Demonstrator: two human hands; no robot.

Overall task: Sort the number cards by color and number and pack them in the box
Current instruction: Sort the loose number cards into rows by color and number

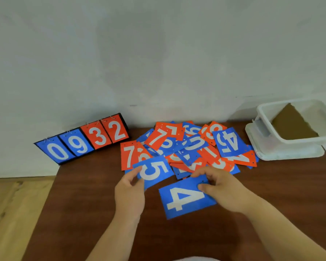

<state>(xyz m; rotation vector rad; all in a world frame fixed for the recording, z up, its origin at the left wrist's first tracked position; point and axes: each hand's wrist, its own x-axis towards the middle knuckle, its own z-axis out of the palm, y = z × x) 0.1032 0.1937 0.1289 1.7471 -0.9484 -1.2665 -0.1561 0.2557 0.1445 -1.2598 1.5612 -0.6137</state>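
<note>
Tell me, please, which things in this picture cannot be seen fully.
Head view only:
1. The card pile: overlapping cards cover many numbers.
2. The box: cut by the right edge; a brown sheet hides its bottom.
3. The blue 4 card: the right hand covers a corner.
4. The blue 5 card: the left hand covers a corner.

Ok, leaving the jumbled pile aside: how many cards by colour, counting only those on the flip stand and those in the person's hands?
Blue: 4, namely the 0 card and 9 card on the stand, the 5 card in the left hand, and the 4 card in the right hand.
Red: 2, namely the 3 card and 2 card on the stand.
Total: 6
</note>
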